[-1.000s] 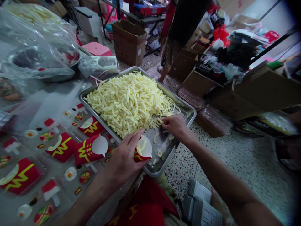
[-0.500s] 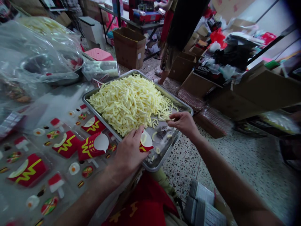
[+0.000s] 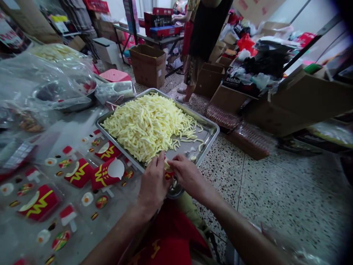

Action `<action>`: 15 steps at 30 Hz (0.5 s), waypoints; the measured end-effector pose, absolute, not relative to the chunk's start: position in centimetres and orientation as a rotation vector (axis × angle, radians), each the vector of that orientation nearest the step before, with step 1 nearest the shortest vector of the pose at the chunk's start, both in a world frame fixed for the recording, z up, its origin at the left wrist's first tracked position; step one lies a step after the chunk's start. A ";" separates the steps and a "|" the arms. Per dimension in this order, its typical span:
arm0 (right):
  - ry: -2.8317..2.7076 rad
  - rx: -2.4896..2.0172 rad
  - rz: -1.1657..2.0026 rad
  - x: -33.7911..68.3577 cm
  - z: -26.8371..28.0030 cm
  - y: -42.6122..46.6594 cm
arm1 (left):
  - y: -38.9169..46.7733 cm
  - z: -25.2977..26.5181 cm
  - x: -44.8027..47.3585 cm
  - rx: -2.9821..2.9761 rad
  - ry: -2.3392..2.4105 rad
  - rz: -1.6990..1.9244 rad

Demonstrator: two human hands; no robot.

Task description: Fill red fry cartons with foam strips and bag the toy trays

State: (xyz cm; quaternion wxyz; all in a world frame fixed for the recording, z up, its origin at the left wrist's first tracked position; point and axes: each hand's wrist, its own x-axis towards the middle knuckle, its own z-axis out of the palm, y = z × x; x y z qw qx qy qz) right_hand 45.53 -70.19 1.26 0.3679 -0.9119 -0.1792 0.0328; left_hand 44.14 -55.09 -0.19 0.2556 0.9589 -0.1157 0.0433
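My left hand (image 3: 152, 187) is closed around a small red fries carton (image 3: 169, 175), which its fingers and my right hand mostly cover. At the carton's mouth, my right hand (image 3: 189, 176) pinches a pale yellow fry-shaped piece (image 3: 166, 165), only partly visible. Just beyond both hands is a metal tray (image 3: 211, 144) heaped with pale yellow fry-shaped pieces (image 3: 143, 123). A few loose pieces lie on its right side. To the left of my left hand, an upright-facing red carton with a white inside (image 3: 106, 175) lies on the table cover.
More red cartons (image 3: 78, 173) lie in clear packs with small food-shaped pieces. A metal bowl (image 3: 64, 97) under plastic sits at the back left. A cardboard box (image 3: 147, 66) and a standing person (image 3: 204, 33) are beyond the tray. Filled cartons and bags line the right.
My right hand has moved left from the loose pieces in the tray to the carton in my left hand. The view has shifted slightly.
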 end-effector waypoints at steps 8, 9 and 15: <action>-0.378 -2.043 0.064 44.7 1.6 -67.4 | -53.8 -1.2 43.4 2.415 -0.350 0.253; -0.454 -2.010 0.101 44.8 2.2 -67.7 | -53.6 -1.1 43.6 2.377 -0.359 0.241; -0.429 -2.220 -0.086 51.5 2.6 -73.8 | -52.3 -0.2 45.6 2.209 -0.260 0.211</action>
